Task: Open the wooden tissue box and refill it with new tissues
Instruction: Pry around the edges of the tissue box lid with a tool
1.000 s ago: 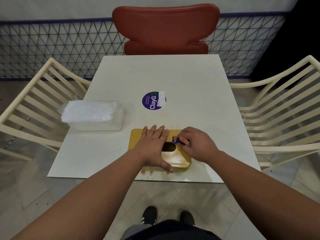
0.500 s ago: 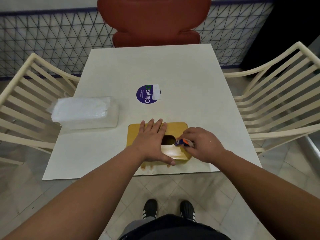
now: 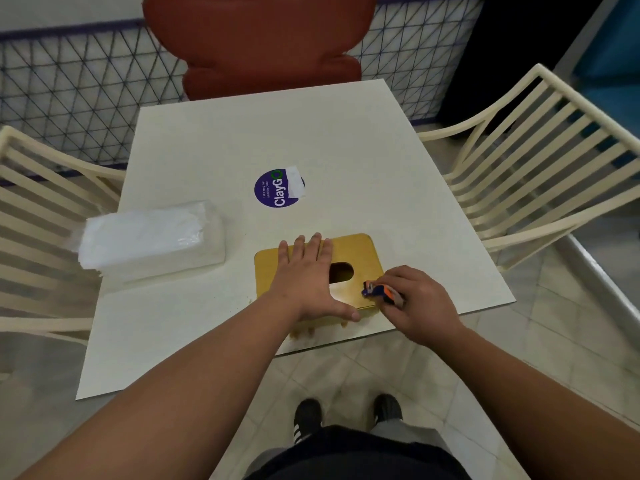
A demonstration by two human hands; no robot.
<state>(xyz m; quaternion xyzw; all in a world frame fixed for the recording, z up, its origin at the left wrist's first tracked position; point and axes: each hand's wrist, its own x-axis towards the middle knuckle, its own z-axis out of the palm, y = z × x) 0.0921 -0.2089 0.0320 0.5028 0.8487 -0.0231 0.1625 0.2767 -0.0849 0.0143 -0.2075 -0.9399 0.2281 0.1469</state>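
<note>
Right hand point(image 3: 417, 303) pinches a small blue-orange tool point(image 3: 381, 292), now slid to the box point(image 3: 349, 251) lid's 4 o'clock corner vs. nearer the slot before, prob. working the latch. Left hand point(image 3: 306, 282) stays flat on lid, fingers straight. Tissue pack point(image 3: 149, 237) untouched at 10 o'clock on table point(image 3: 346, 140).

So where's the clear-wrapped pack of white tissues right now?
The clear-wrapped pack of white tissues lies on the white table's left side, left of the wooden tissue box.
</note>
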